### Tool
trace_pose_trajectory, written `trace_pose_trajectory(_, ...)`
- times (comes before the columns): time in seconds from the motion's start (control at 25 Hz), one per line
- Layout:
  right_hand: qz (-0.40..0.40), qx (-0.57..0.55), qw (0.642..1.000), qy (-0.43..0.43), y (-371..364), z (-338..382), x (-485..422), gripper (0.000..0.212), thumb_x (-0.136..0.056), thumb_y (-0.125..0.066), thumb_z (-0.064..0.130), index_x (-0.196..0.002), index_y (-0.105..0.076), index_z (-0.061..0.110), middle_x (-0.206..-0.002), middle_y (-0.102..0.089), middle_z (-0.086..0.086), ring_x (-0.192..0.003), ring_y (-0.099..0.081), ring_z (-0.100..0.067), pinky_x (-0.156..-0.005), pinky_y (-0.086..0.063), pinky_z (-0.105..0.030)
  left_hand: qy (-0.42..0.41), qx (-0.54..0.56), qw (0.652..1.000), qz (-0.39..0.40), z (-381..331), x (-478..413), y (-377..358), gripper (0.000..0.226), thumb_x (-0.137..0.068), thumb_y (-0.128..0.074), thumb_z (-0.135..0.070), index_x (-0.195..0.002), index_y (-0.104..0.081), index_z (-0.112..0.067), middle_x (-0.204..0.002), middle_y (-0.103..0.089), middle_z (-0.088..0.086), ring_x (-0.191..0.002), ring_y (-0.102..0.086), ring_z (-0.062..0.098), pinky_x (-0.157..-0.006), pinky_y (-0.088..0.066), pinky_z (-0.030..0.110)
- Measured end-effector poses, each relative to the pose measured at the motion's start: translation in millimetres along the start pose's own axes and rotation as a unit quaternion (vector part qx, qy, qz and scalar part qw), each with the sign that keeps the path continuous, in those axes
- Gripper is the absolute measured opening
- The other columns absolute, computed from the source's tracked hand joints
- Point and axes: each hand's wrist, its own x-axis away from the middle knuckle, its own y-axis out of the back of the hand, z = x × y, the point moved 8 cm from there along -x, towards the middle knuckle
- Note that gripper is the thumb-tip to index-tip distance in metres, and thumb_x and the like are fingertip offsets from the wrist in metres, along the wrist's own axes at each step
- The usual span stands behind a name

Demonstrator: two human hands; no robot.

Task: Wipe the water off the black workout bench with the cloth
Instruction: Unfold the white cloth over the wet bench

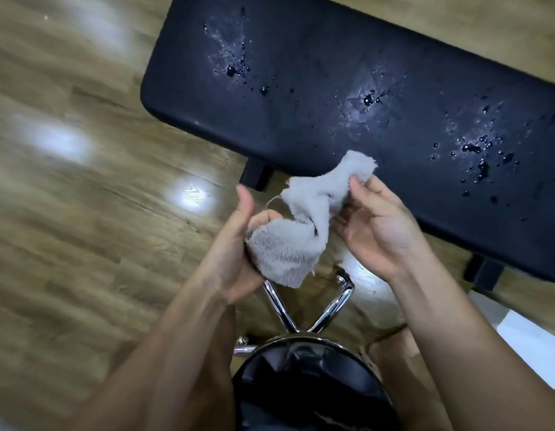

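The black workout bench (316, 98) runs diagonally from top centre to the right edge. Water droplets (231, 62) lie in patches at its far left end, at its middle and at its right end. A grey fluffy cloth (288, 241) hangs bunched between both hands, just in front of the bench's near edge. My left hand (238, 241) grips its lower bundle, thumb raised. My right hand (372, 219) pinches the cloth's upper corner, which overlaps the bench edge. The cloth is off the wet patches.
A stool with a black round seat (310, 377) and chrome legs (332, 303) stands below my hands. Wooden floor (83, 181) surrounds the bench. Black bench feet (254, 174) show under the near edge. A bare foot (394, 346) rests on the floor at lower right.
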Motion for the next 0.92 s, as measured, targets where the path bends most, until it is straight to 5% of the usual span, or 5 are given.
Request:
trace_pose_trajectory(0.12, -0.008, 0.025, 0.999, 0.026, -12, 7, -7, 0.011, -0.093, -0.052, 0.013, -0.101, -0.059, 0.018, -0.084, -0.061, -0.002, -0.073, -0.059, -0.015, -0.069, -0.054, -0.032, 0.025, -0.113, 0.993, -0.031, 5, -2, 7, 0.048, -0.080, -0.052, -0.054, -0.086, -0.073, -0.011, -0.079, -0.073, 0.005, -0.073, -0.071, 0.014, -0.063, -0.055, 0.024)
trace_pose_trajectory(0.28, 0.025, -0.068, 0.996, -0.050, -17, -23, -13, 0.023, -0.097, -0.047, 0.013, -0.118, -0.056, 0.012, -0.107, -0.065, -0.007, -0.095, -0.064, -0.019, -0.091, -0.055, -0.039, 0.061, -0.123, 0.990, -0.023, 9, -1, 10, 0.039, -0.075, -0.074, -0.040, -0.095, -0.076, -0.007, -0.098, -0.075, 0.011, -0.094, -0.071, 0.021, -0.087, -0.056, 0.031)
trace_pose_trajectory(0.44, -0.025, -0.049, 0.991, -0.126, 11, -69, -11, 0.034, -0.081, -0.066, 0.029, -0.110, -0.065, 0.012, -0.092, -0.070, -0.003, -0.094, -0.062, -0.022, -0.095, -0.050, -0.041, 0.005, -0.072, 0.997, -0.028, 7, 0, 29, 0.004, -0.078, -0.073, -0.008, -0.079, -0.070, -0.004, -0.076, -0.072, 0.008, -0.069, -0.070, 0.014, -0.064, -0.055, 0.022)
trace_pose_trajectory(0.68, 0.049, 0.026, 0.978, -0.202, 18, -106, -12, 0.074, -0.059, -0.086, 0.013, -0.126, -0.057, 0.002, -0.121, -0.062, -0.018, -0.110, -0.058, -0.032, -0.106, -0.038, -0.056, -0.066, -0.149, 0.985, -0.062, -11, 10, 40, 0.027, -0.077, -0.069, 0.000, -0.104, -0.068, 0.003, -0.082, -0.075, 0.007, -0.070, -0.071, 0.014, -0.063, -0.058, 0.024)
trace_pose_trajectory(0.92, 0.124, 0.175, 0.963, -0.161, 1, -61, -1, 0.051, -0.073, -0.077, 0.021, -0.119, -0.060, 0.006, -0.100, -0.067, -0.010, -0.082, -0.063, -0.019, -0.066, -0.052, -0.028, -0.172, -0.190, 0.962, -0.098, -47, 16, 20, 0.019, -0.094, -0.053, 0.004, -0.112, -0.057, 0.007, -0.076, -0.070, 0.006, -0.059, -0.065, 0.008, -0.056, -0.050, 0.018)
